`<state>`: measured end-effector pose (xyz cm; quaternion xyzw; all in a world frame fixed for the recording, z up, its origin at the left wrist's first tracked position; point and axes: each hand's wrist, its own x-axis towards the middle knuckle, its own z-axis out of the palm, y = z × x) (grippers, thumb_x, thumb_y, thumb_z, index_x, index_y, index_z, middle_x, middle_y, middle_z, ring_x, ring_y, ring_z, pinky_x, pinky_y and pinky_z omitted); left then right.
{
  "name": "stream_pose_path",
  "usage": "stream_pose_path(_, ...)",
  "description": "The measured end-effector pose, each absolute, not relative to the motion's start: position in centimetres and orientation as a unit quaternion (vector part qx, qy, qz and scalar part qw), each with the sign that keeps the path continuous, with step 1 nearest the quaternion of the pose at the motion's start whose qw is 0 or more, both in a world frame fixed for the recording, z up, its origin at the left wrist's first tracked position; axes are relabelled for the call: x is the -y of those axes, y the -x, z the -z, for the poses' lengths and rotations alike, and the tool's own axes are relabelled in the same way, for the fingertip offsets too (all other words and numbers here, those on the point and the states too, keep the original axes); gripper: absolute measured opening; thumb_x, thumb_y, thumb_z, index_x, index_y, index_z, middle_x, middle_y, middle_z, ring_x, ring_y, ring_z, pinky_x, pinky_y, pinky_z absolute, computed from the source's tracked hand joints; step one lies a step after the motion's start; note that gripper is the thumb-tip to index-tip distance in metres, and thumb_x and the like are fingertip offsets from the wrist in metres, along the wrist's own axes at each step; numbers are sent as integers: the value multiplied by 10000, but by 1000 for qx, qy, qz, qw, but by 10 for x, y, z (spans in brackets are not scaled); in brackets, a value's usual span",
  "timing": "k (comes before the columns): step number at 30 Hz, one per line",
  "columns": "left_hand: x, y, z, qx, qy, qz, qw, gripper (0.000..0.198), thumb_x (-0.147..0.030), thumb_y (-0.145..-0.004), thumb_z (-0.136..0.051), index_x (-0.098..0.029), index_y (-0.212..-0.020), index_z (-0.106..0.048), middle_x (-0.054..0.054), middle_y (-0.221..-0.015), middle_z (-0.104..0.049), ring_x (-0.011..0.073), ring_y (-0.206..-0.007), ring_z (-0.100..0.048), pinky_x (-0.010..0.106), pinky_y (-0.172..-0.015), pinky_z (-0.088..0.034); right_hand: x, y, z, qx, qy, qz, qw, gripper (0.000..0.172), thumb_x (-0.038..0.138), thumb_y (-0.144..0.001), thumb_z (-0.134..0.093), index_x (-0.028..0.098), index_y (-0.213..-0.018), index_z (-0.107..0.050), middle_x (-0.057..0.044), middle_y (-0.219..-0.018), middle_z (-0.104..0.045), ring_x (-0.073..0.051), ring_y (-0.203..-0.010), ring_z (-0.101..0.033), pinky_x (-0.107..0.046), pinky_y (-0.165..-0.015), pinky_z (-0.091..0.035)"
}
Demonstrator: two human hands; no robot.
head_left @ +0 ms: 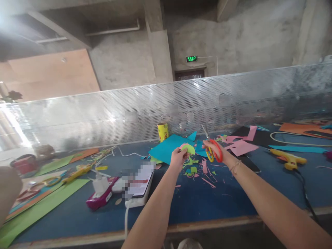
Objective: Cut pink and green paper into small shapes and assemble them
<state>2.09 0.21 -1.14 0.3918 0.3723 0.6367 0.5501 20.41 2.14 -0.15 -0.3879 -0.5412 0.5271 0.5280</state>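
My left hand [180, 157] pinches a rounded green paper piece [190, 149] with a pink edge showing behind it. A pair of scissors [216, 151] with red and yellow handles is in my right hand [211, 147], its metal blades pointing up and away from me. The blades are apart from the green piece. Under and around my hands lie a blue paper sheet [166, 147], small green and pink scraps [193, 169], and larger pink paper offcuts [242, 147].
A yellow glue gun [290, 159] with a black cord lies at right. At left are a phone [141, 181] on a white block, a purple power strip [102, 197] and green sheets [49, 211]. A yellow can-like tube [163, 132] stands before the perforated metal screen [116, 117].
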Motion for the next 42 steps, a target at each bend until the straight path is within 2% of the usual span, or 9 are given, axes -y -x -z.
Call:
stream_pose_path(3, -1, -27, 13, -355, -402, -639, 552, 237, -173, -628, -706, -144, -735, -496, -7, -585, -588, 78, -504, -581, 171, -528, -494, -13, -187, 3, 595, 413, -455, 518, 375, 358, -562, -725, 204, -759, -445, 65, -563, -503, -67, -368, -428, -191, -336, -334)
stream_pose_path(7, 1, -35, 16, -348, -425, -630, 549, 203, -144, -658, -680, -138, -773, -512, 23, -640, -631, 108, -582, -626, 193, -576, -506, -8, -173, 1, 602, 430, -429, 518, 381, 314, -528, -732, 207, -726, -425, 71, -521, -481, -94, -414, -479, -199, -363, -350)
stream_pose_path(15, 2, -38, 16, -330, -442, -599, 581, 58, -136, -784, -548, -111, -836, -549, 64, -660, -659, 114, -621, -641, 206, -641, -509, -8, -174, 2, 549, 400, -494, 543, 368, 336, -558, -698, 213, -744, -405, 68, -550, -484, -104, -447, -499, -218, -406, -373)
stream_pose_path(20, 1, -39, 18, -330, -439, -600, 582, 74, -175, -803, -535, -105, -813, -557, 87, -712, -669, 120, -649, -646, 207, -656, -507, -10, -176, 7, 542, 353, -535, 544, 382, 320, -547, -706, 210, -764, -411, 71, -560, -472, -106, -470, -502, -222, -432, -373)
stream_pose_path(24, 1, -40, 17, -335, -433, -605, 578, 121, -218, -817, -519, -106, -813, -566, 81, -698, -663, 124, -643, -644, 202, -629, -503, -12, -175, 9, 553, 360, -508, 554, 373, 317, -537, -707, 208, -755, -424, 77, -565, -449, -94, -449, -471, -238, -445, -378)
stream_pose_path(35, -3, -41, 21, -322, -421, -609, 590, 77, -154, -776, -573, -95, -821, -591, 86, -709, -661, 124, -623, -638, 235, -679, -516, -17, -174, 11, 576, 393, -438, 567, 365, 293, -534, -694, 218, -754, -412, 67, -594, -492, -100, -459, -480, -265, -480, -400)
stream_pose_path(42, -1, -42, 18, -284, -362, -638, 618, 98, -100, -690, -658, -106, -748, -580, 50, -692, -644, 99, -631, -629, 191, -670, -512, -11, -171, 5, 566, 364, -443, 592, 373, 299, -520, -704, 211, -745, -420, 64, -609, -486, -97, -489, -493, -260, -491, -414)
